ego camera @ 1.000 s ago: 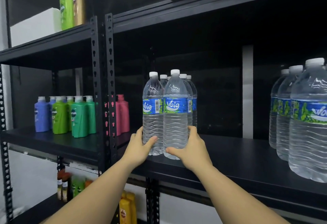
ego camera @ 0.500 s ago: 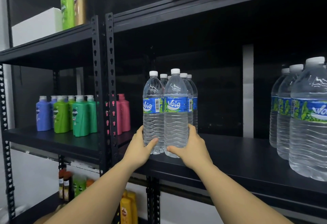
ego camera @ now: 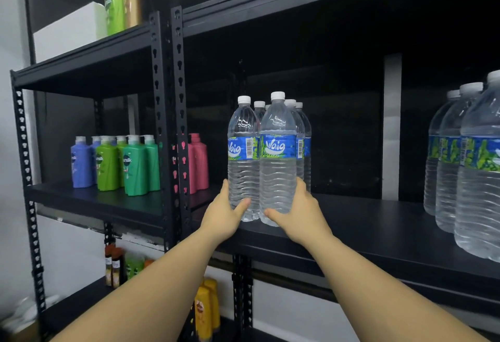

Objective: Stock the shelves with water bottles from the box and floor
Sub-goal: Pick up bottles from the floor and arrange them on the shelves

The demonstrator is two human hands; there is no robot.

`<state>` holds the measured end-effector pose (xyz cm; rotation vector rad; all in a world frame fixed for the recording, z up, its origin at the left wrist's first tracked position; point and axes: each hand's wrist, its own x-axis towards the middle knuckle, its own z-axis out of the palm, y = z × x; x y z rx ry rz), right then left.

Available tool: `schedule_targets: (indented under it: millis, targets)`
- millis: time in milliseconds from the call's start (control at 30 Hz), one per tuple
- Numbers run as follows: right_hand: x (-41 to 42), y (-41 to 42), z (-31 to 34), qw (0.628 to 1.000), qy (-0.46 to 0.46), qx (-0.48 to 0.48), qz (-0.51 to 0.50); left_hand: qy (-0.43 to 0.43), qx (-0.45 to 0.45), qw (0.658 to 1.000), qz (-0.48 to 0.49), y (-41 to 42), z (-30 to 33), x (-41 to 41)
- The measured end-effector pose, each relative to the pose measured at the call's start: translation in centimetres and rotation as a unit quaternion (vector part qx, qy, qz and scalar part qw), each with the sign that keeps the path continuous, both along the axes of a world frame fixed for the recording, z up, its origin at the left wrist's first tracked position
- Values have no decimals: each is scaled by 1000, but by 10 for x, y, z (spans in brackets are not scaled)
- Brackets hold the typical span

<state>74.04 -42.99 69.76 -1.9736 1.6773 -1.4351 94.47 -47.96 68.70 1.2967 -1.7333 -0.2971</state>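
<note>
A cluster of water bottles stood upright near the front left of the black shelf, each with a white cap and a blue and green label. At least 5 caps showed; the rear bottles were mostly hidden behind the 2 in front. The left hand was wrapped around the lower part of the front left bottle, thumb across its front. The right hand clasped the lower part of the front right bottle in the same way, thumb on the front and fingers round the far side. Both bottle bases sat at the level of the shelf surface; whether they touched it could not be told.

Well apart, at the right end of the same shelf, stood 3 larger water bottles in a row, upright and touching one another. On the neighbouring shelf unit to the left, coloured shampoo bottles in blue, light green and dark green stood together, with pink bottles just behind the uprights. Yellow bottles stood on a lower level.
</note>
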Motion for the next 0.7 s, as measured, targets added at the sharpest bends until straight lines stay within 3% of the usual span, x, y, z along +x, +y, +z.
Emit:
schedule_targets:
  millis: [200,400,700]
  targets:
    - [-1,19,2,999,29,12,-39,-29,3,999,23,41,-11,0]
    - [2,84,-23,993,92,-62,-44,-108,-24,994,18,97,-40,19]
    - [-7,155,-114,984,174,38,29,-166,18,986,10,173,-121,22]
